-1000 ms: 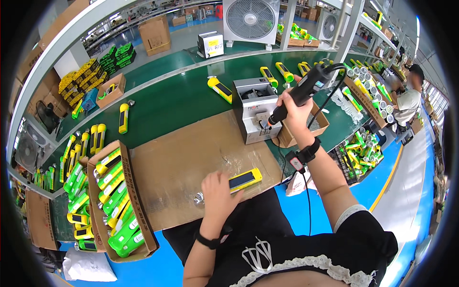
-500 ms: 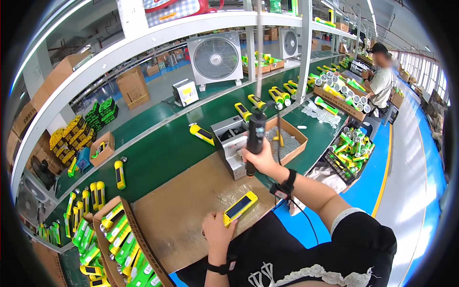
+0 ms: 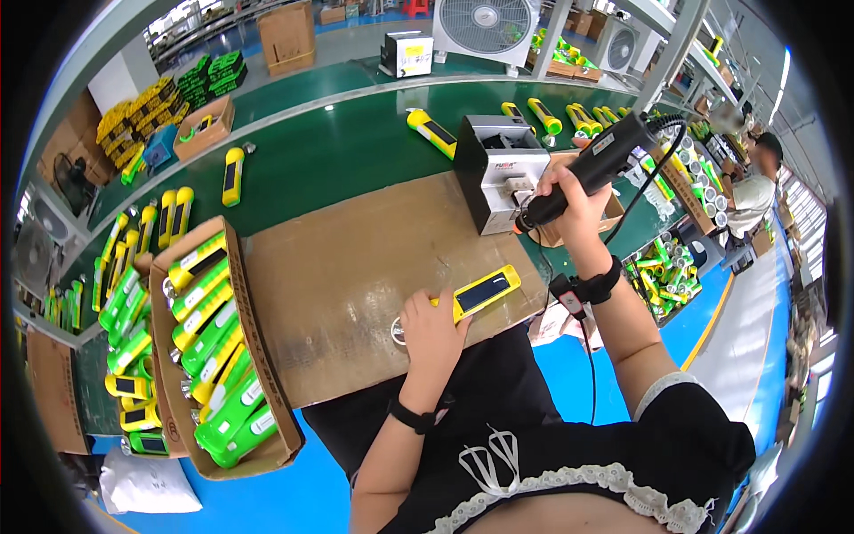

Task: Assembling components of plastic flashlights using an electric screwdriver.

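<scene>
My right hand [image 3: 576,203] is wrapped round a black electric screwdriver [image 3: 614,149], which is held tilted with its tip down and to the left. That tip is close to the front of a grey and black screw feeder [image 3: 500,169]; whether they touch I cannot tell. Under my left hand [image 3: 431,331], a yellow solar flashlight [image 3: 485,292] lies on a brown cardboard sheet [image 3: 356,240], its dark panel facing up. My left fingers close over its head end, where a round clear lens shows beside the hand.
An open carton [image 3: 289,427] of green and yellow flashlights stands at the left. More flashlights rest along the green bench [image 3: 302,178]. A black cord [image 3: 663,182] hangs from the screwdriver. A co-worker [image 3: 756,196] is at the far right, beyond a crate of flashlight parts [image 3: 663,276].
The screwdriver has gone from upright to tilted, its tip now at the feeder's front. My left hand stays on the flashlight. The whole view has shifted downward.
</scene>
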A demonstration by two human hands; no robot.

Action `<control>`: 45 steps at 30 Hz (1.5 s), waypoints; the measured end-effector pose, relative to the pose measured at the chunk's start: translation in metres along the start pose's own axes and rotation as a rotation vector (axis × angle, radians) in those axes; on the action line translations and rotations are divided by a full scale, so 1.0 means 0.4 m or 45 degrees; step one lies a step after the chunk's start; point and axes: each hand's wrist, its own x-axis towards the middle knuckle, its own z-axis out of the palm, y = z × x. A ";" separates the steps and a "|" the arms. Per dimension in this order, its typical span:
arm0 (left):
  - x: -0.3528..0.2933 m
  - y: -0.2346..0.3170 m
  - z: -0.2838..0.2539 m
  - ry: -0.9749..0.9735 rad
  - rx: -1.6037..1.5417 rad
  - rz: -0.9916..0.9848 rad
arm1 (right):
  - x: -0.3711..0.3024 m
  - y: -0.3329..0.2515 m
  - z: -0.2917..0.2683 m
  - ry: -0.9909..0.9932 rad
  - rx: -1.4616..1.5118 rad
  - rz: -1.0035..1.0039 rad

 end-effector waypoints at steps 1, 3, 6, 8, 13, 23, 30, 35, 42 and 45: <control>-0.002 -0.001 -0.001 -0.007 0.003 0.012 | -0.001 0.004 -0.002 0.016 -0.017 0.007; -0.008 -0.003 -0.002 -0.010 -0.001 0.013 | -0.002 0.011 -0.003 0.029 -0.043 0.004; -0.014 -0.004 -0.002 0.008 -0.022 0.023 | 0.011 0.035 -0.025 0.076 -0.136 -0.051; -0.015 -0.001 -0.003 0.006 -0.039 0.030 | 0.032 0.055 -0.043 0.120 -0.281 -0.253; -0.015 -0.002 0.006 0.018 -0.046 0.031 | 0.074 0.093 -0.054 0.150 -0.351 -0.152; -0.014 -0.002 0.012 0.052 -0.068 -0.021 | 0.016 0.058 -0.033 0.009 -0.031 0.186; -0.011 -0.011 0.010 0.050 -0.113 -0.048 | -0.210 -0.048 0.074 -0.318 0.209 0.200; -0.012 -0.003 0.012 0.061 -0.114 -0.045 | -0.255 -0.054 0.089 -0.381 0.221 0.175; -0.005 -0.009 0.017 0.059 -0.111 -0.064 | -0.260 -0.020 0.108 -0.382 0.257 0.223; -0.003 -0.008 0.024 0.080 -0.111 -0.063 | -0.275 -0.004 0.108 -0.383 0.249 0.246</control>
